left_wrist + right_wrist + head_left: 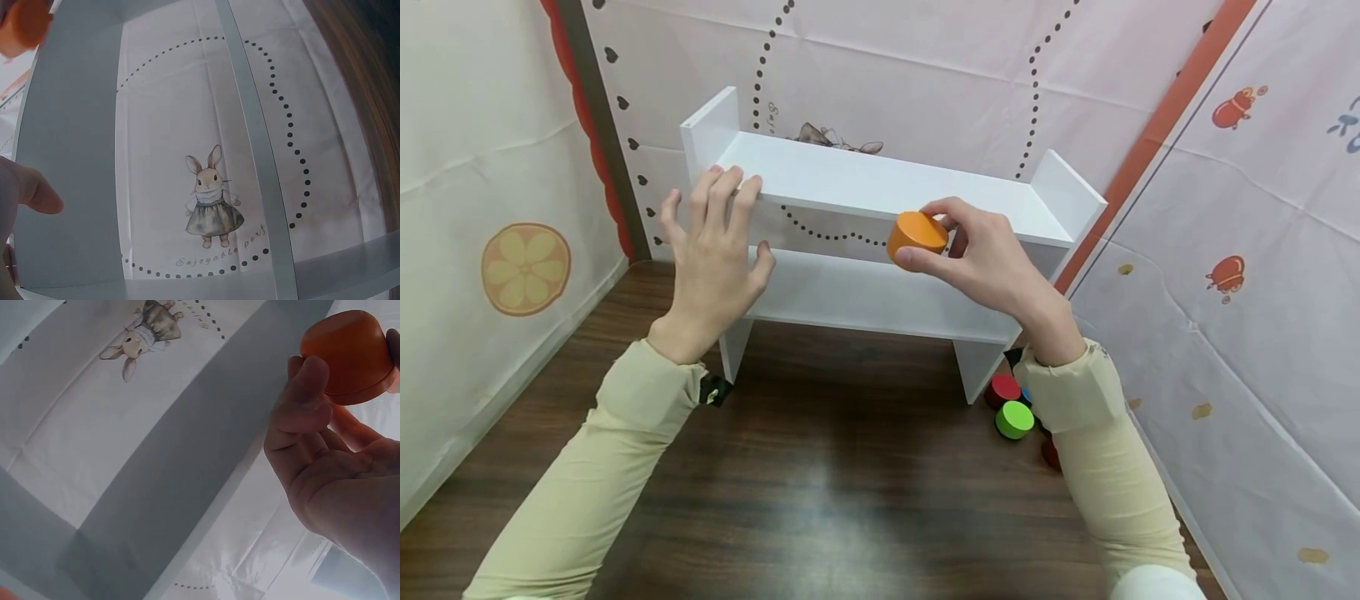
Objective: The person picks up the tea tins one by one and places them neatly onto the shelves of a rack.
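- Two hands are up at the white shelf unit (880,292), and I read the right hand (992,262) as the only one carrying anything: thumb and fingertips pinch an orange round block (916,237).
- Nearest to me, low and to the right of that grip, a green disc (1014,419) and a red disc (1002,389) lie on the dark wooden table (820,500) beside the shelf's right leg, well below the wrist.
- At the grip itself, the orange block sits just past the thumb, its flat face tilted up and toward the left hand; its short axis leans rather than standing upright. The right wrist view shows the thumb (306,394) pressed on its side wall.
- Just beyond the block lies the front edge of the upper shelf board (880,179), slightly above and behind the grip; I judge the block is in front of that edge, not resting on it.
- Left of the grip, well apart, my left hand (715,250) is spread flat, fingers straight, fingertips touching the same board's front edge near its left end, holding nothing.
- Farthest back, behind both boards, hangs the rabbit-print backdrop (209,200).
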Tool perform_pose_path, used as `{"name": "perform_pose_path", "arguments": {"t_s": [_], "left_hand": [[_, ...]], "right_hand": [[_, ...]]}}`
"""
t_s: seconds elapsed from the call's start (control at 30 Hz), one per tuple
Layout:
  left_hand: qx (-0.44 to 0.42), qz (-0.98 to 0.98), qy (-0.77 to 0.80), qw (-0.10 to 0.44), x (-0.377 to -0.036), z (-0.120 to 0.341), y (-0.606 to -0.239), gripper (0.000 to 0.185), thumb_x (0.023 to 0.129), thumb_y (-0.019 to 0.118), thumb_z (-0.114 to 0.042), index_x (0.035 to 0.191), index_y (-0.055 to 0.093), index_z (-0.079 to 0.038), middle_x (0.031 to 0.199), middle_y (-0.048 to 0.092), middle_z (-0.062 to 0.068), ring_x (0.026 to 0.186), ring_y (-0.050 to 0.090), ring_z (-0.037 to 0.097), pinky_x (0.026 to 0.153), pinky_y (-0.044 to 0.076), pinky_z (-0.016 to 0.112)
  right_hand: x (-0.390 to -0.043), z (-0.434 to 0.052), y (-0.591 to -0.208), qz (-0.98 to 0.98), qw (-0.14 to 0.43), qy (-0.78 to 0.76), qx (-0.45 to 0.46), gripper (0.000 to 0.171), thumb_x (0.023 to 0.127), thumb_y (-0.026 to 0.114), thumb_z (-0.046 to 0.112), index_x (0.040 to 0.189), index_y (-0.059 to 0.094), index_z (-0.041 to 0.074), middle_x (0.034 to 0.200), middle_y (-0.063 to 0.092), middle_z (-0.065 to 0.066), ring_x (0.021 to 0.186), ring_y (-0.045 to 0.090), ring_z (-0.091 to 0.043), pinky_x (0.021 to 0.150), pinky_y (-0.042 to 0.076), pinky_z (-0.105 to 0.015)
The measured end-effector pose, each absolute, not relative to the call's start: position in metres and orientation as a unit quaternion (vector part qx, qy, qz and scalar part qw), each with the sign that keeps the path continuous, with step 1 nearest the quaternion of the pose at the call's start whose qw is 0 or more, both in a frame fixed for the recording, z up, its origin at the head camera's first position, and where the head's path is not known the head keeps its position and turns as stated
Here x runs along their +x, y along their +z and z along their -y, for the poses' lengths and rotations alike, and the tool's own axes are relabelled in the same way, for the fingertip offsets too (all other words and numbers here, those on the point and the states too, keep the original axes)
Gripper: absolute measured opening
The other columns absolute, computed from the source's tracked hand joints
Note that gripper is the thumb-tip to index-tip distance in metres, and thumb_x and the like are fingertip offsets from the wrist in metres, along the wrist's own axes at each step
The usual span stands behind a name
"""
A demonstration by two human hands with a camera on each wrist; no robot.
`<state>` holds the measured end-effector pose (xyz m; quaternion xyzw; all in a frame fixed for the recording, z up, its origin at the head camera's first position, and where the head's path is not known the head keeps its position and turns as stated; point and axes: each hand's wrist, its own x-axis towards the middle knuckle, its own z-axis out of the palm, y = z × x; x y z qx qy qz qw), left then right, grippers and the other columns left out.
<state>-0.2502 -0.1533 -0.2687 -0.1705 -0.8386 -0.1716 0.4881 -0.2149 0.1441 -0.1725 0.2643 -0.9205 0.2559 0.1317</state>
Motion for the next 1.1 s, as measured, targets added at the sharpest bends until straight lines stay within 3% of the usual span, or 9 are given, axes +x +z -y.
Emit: {"name": "perform_pose_path", "arguments": {"t_s": [0.47,0.93,1.1], "left_hand": [[-0.169,0.837,-0.167,0.493,-0.250,0.154,-0.267,0.067,0.078,0.062,-0.010,0.141,0.039,-0.010,0.145,0.040,0.014,0.141,0.027,0.031,0.111,0.009,0.061],[-0.169,0.840,-0.164,0.488,-0.249,0.154,-0.268,0.068,0.079,0.063,-0.010,0.142,0.038,-0.010,0.145,0.039,0.015,0.141,0.026,0.031,0.111,0.010,0.062],[-0.170,0.841,-0.162,0.488,-0.248,0.153,-0.267,0.067,0.079,0.062,-0.011,0.141,0.038,-0.010,0.145,0.039,0.014,0.141,0.026,0.031,0.110,0.011,0.062]], "right_hand": [[-0.224,-0.115,-0.140,0.913,0.151,0.255,0.280,0.056,0.083,0.069,0.043,0.128,0.057,0.012,0.102,0.063,-0.002,0.072,0.054,-0.020,0.061,0.042,-0.028],[-0.247,-0.087,-0.131,0.923,0.134,0.262,0.249,0.056,0.083,0.066,0.052,0.126,0.057,0.018,0.098,0.059,-0.002,0.076,0.051,-0.019,0.065,0.041,-0.026],[-0.256,-0.079,-0.132,0.927,0.127,0.260,0.238,0.057,0.082,0.066,0.053,0.126,0.057,0.017,0.101,0.060,-0.002,0.087,0.051,-0.015,0.070,0.041,-0.025]]}}
